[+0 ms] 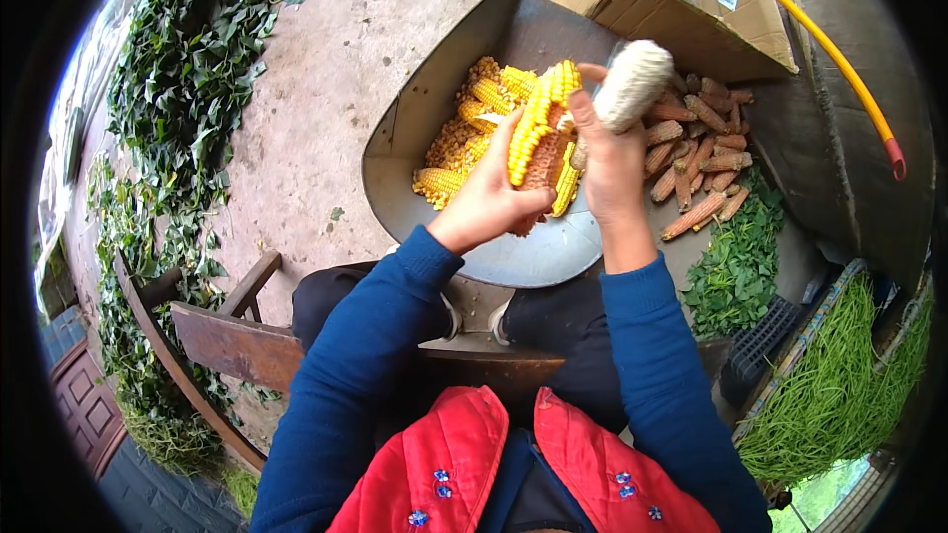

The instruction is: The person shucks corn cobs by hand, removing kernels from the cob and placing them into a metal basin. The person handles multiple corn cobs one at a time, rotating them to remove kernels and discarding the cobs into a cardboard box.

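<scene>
My left hand (492,196) is closed around a partly shelled ear of corn (535,137), its yellow kernels still on one side and bare cob showing on the other. Just right of that ear, my right hand (611,152) grips a pale, rough, rounded object (633,85), blurred, perhaps a wrapped cob; what it is cannot be told. Under both hands a metal scoop-shaped pan (400,148) holds loose kernels (452,148) and several yellow ears (438,181).
Bare cobs (700,155) lie heaped right of the pan, near green leaves (740,259). A cardboard box (666,15) stands behind. Leafy vines (185,52) spread at the left, beside a wooden chair (237,348). A basket of grass-like greens (822,385) is at lower right.
</scene>
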### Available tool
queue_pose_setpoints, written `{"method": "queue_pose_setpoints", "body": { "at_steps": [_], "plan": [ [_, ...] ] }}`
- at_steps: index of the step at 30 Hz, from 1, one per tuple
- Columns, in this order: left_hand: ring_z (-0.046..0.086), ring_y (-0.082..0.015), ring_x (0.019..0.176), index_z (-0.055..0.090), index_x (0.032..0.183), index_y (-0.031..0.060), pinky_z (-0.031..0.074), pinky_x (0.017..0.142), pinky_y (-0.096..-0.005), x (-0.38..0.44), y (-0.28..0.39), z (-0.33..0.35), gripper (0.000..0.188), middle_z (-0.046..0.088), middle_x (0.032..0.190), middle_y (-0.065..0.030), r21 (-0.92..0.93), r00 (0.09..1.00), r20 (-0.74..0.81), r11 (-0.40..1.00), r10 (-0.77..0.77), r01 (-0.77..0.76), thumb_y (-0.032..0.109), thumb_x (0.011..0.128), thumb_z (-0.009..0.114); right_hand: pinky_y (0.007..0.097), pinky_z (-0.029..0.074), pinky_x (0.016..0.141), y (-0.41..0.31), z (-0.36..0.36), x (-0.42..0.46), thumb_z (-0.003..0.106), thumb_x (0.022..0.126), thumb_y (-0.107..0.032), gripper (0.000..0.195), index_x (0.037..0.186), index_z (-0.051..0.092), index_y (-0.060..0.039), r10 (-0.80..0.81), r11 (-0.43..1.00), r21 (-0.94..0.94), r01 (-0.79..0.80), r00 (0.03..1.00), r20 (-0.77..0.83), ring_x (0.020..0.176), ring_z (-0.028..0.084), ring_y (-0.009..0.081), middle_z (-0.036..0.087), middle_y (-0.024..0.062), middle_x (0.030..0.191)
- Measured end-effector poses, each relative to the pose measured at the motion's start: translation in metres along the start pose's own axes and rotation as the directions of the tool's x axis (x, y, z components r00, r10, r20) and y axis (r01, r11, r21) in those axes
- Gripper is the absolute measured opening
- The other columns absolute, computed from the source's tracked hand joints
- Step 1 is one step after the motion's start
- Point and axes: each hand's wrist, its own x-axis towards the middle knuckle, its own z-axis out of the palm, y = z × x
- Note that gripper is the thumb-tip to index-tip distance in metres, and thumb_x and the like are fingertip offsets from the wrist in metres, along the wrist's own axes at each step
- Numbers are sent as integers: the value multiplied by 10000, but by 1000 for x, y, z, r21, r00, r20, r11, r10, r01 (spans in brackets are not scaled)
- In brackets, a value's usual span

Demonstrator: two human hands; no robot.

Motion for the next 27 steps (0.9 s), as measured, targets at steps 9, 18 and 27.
{"method": "queue_pose_setpoints", "body": {
  "at_steps": [9,18,27],
  "plan": [
    [565,-147,1017,430,1273,8,463,861,-304,9,1,-1,505,575,1106,-71,-300,1000,-2,954,-11,9,374,934,509,246,483,770,-8,2,-5,666,818,-44,279,1073,566,8,276,908,300,-293,956,100,842,593,122,607,67,969],
    [547,-116,830,527,1116,-15,458,739,-265,13,-6,-1,419,594,940,-60,81,976,-89,978,197,-190,351,915,559,267,492,776,-9,2,-5,649,817,-26,254,1054,566,19,355,845,416,-335,934,30,844,607,151,613,88,960],
    [514,-67,851,526,1145,-9,433,750,-225,16,-11,-2,379,579,970,-31,-53,974,-89,975,210,-215,318,956,499,267,479,790,-6,7,-10,651,821,-38,246,1045,560,2,360,829,450,-331,933,24,863,597,148,609,76,947]
  ]
}}
